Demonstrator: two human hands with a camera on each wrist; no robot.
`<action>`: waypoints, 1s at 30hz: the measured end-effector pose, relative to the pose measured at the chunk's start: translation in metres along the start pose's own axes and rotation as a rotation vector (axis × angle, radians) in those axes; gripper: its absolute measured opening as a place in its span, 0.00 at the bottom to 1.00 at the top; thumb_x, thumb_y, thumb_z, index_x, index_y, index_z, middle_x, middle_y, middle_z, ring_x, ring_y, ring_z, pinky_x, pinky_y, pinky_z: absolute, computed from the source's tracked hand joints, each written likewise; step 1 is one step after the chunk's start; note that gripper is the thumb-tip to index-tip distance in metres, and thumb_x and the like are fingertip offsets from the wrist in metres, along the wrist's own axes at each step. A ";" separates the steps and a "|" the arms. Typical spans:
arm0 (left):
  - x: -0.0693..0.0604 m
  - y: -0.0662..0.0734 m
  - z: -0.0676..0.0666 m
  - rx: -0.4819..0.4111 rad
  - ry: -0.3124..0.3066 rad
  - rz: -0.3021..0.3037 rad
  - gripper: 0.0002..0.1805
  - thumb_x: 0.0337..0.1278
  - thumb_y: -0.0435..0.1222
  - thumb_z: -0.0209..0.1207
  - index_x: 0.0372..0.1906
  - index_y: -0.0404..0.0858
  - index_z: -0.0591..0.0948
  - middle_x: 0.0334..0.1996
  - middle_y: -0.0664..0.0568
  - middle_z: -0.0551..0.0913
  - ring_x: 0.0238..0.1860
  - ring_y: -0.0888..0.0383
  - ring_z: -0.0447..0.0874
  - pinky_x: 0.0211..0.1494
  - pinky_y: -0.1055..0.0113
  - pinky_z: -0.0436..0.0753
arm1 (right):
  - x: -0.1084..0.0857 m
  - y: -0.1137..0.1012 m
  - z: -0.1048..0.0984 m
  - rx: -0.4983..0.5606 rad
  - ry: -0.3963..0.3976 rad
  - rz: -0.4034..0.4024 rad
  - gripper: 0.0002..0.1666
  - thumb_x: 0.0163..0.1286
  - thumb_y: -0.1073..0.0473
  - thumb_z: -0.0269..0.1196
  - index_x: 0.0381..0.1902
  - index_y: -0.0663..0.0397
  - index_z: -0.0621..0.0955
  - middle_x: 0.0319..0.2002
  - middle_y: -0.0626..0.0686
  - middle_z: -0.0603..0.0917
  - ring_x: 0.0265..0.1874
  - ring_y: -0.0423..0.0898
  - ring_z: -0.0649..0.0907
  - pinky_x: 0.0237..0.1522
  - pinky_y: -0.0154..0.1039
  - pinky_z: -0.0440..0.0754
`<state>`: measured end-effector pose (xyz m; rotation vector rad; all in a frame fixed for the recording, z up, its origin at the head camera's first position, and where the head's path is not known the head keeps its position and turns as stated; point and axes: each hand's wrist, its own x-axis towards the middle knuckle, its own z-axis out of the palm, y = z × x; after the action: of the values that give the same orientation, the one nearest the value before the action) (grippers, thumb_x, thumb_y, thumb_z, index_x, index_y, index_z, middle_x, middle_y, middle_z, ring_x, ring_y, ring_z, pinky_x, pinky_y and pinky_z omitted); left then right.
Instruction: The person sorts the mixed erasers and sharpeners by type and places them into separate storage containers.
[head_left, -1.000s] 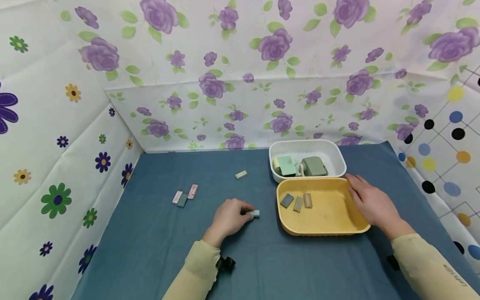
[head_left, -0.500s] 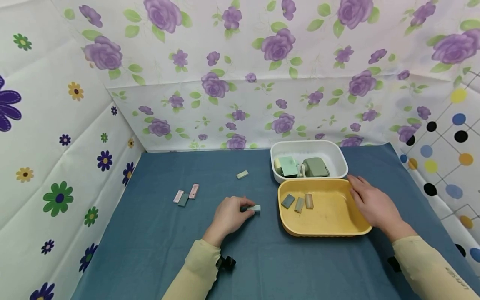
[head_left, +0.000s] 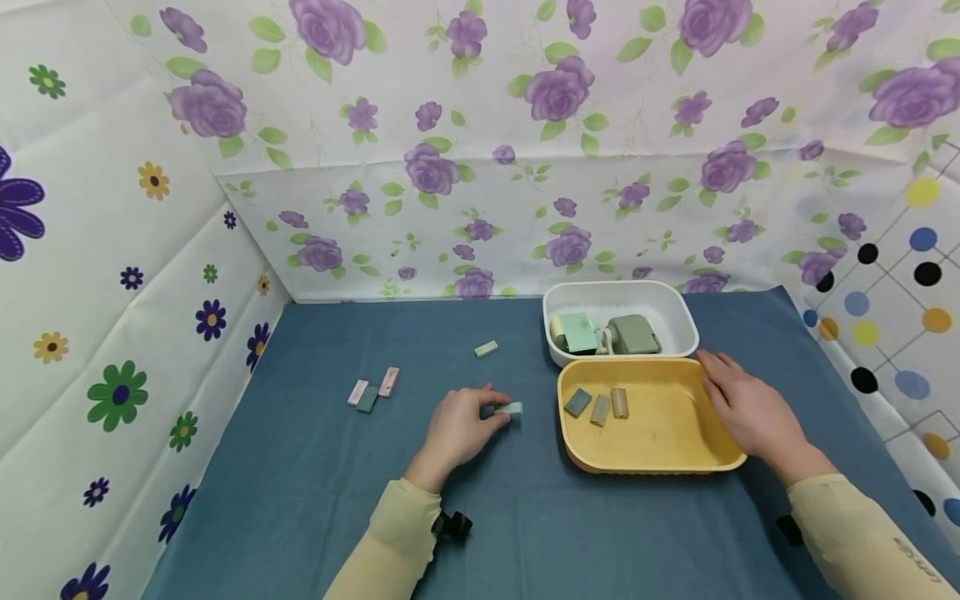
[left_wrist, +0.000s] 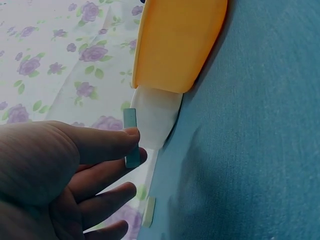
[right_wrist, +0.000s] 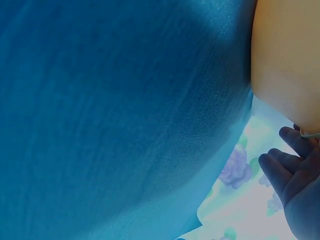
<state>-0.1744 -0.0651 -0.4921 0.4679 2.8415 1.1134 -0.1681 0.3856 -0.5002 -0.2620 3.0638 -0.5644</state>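
Note:
In the head view my left hand (head_left: 459,432) is over the cloth, left of a yellow tray (head_left: 667,457). Its thumb and index finger pinch a small pale teal block (head_left: 512,408). The left wrist view shows this block (left_wrist: 130,120) gripped near its middle, clear of the cloth, the other fingers spread loosely. My right hand (head_left: 753,412) rests along the tray's right rim, fingers fairly straight; the right wrist view shows its fingertips (right_wrist: 267,162) beside the tray wall (right_wrist: 285,60). Inside the tray, toward its left, lie a dark grey-blue block (head_left: 577,402), a greyish block (head_left: 600,410) and a tan block (head_left: 619,403).
Behind the yellow tray stands a white tray (head_left: 678,321) holding greenish items. On the cloth (head_left: 300,500) lie a cream block (head_left: 486,349), two pink blocks (head_left: 388,382) and a dark teal block (head_left: 367,399). Flowered sheets (head_left: 330,225) close off the back and sides.
My left hand has shifted slightly up in the head view, away from me, with the pale teal block still pinched. The right hand keeps its place on the tray rim.

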 end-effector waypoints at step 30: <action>0.009 0.031 -0.002 -0.064 0.096 0.106 0.13 0.67 0.39 0.73 0.54 0.48 0.93 0.58 0.46 0.89 0.70 0.50 0.81 0.79 0.44 0.69 | -0.003 -0.002 -0.001 0.003 -0.001 -0.004 0.37 0.90 0.47 0.48 0.87 0.55 0.57 0.81 0.69 0.63 0.78 0.73 0.62 0.71 0.77 0.63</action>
<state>-0.1752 -0.0421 -0.4688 0.5819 2.8823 1.2741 -0.1654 0.3851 -0.4985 -0.2676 3.0619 -0.5688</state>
